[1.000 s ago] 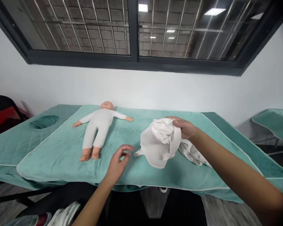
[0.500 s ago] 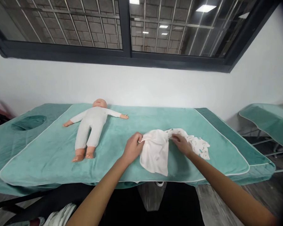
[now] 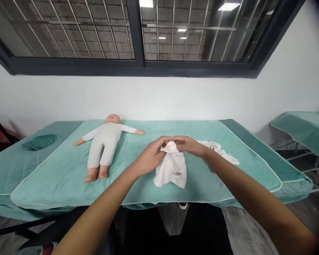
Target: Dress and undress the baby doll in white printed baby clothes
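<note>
Left hand (image 3: 151, 157) and right hand (image 3: 190, 145) are both gripping the top of the crumpled white cloth garment (image 3: 172, 171), fingers clamped on it, holding it over the teal towelled bed (image 3: 69, 170) right of the grey-suited baby doll (image 3: 103, 143); looking early, with the garment bunched up and the doll lying untouched.

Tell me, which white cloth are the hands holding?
The plain cloth, pinched between left hand and right hand; the printed cloth lies loose behind.

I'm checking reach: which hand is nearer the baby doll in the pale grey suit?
Left. The left hand pinches the white cloth garment right of the baby doll in the picture, apart from it; the right hand grips the garment farther right.
</note>
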